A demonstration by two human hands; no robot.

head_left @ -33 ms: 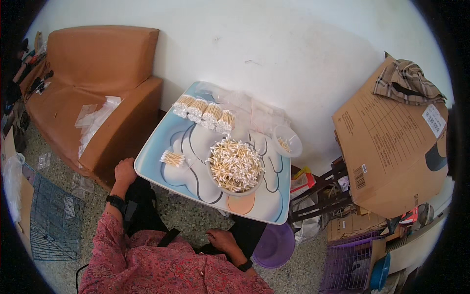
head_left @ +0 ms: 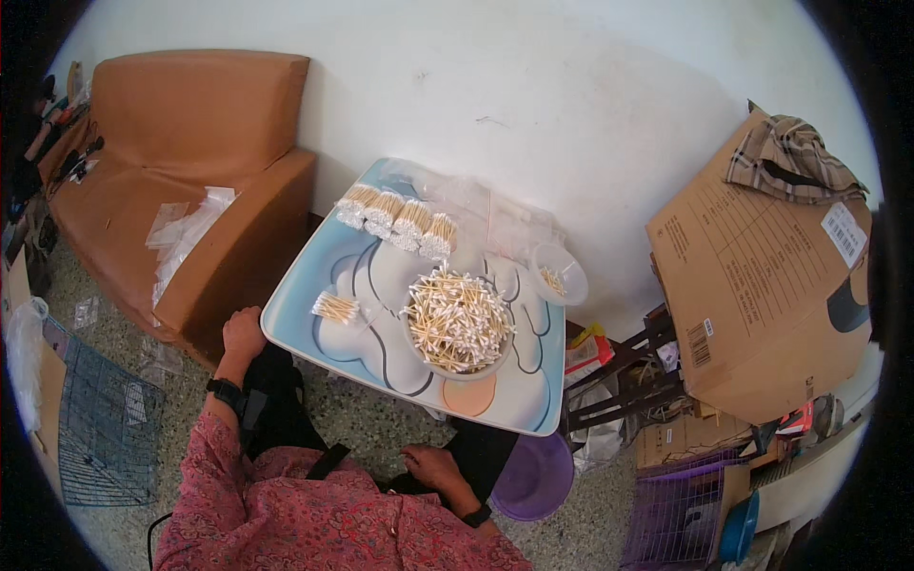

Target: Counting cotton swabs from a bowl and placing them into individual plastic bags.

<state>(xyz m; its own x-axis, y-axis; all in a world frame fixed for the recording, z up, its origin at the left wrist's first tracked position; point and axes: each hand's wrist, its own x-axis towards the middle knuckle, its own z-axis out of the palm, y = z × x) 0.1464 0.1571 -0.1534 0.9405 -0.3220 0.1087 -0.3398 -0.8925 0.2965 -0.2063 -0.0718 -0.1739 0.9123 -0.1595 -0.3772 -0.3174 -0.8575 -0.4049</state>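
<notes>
My left hand [head_left: 244,333] rests by the table's left corner, near the sofa arm, its fingers curled in and nothing visible in them. On my lap lies my right hand [head_left: 433,466], loosely closed, also with nothing showing in it. In front of me on a blue and white table top [head_left: 286,319] stands a round bowl [head_left: 407,344] heaped with cotton swabs [head_left: 459,319]. Bundled cotton swabs [head_left: 411,224] sit in a row at the far left of the table. Nearer, a small bundle of swabs [head_left: 335,307] lies alone, left of the bowl.
A translucent tub [head_left: 569,276] holding a few swabs stands at the right, beside clear plastic bags [head_left: 490,214]. A brown sofa [head_left: 205,109] is at left, a large cardboard box [head_left: 752,285] at right. Below the table's right corner is a purple basin [head_left: 533,481].
</notes>
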